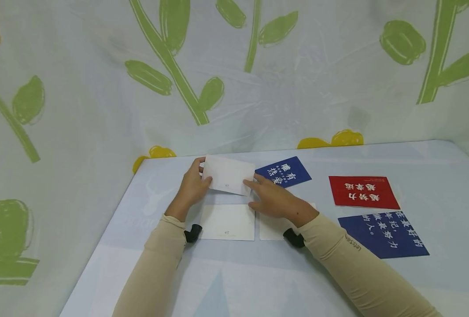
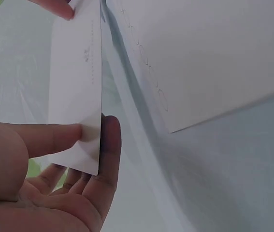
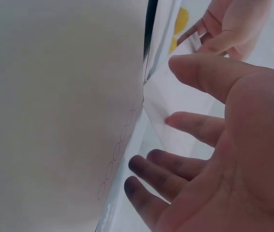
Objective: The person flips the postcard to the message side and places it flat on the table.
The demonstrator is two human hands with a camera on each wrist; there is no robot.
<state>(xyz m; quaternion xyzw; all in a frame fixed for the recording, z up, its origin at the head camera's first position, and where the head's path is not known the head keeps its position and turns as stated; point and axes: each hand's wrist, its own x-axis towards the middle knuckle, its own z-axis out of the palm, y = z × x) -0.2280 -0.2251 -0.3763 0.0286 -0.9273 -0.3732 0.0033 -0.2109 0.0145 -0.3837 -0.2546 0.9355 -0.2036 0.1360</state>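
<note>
A white card point(image 1: 228, 172) with small print near its lower edge is held up, tilted, off the table. My left hand point(image 1: 190, 187) pinches its left end, thumb on the printed face and fingers behind, as the left wrist view shows. At the card's right end is my right hand point(image 1: 275, 198); in the right wrist view one fingertip touches the face while the thumb and other fingers point(image 3: 146, 203) are spread. Just below lie two more white cards, the left one point(image 1: 227, 224) in full view, the right one point(image 1: 269, 230) partly covered by my right hand.
Behind my right hand lies a blue card point(image 1: 293, 174) with white characters. Farther right are a red card point(image 1: 363, 192) and a larger-looking blue card point(image 1: 385, 242), its corner overlapped by my right sleeve point(image 1: 353, 259). A leaf-patterned cloth point(image 1: 278, 110) rises behind the table.
</note>
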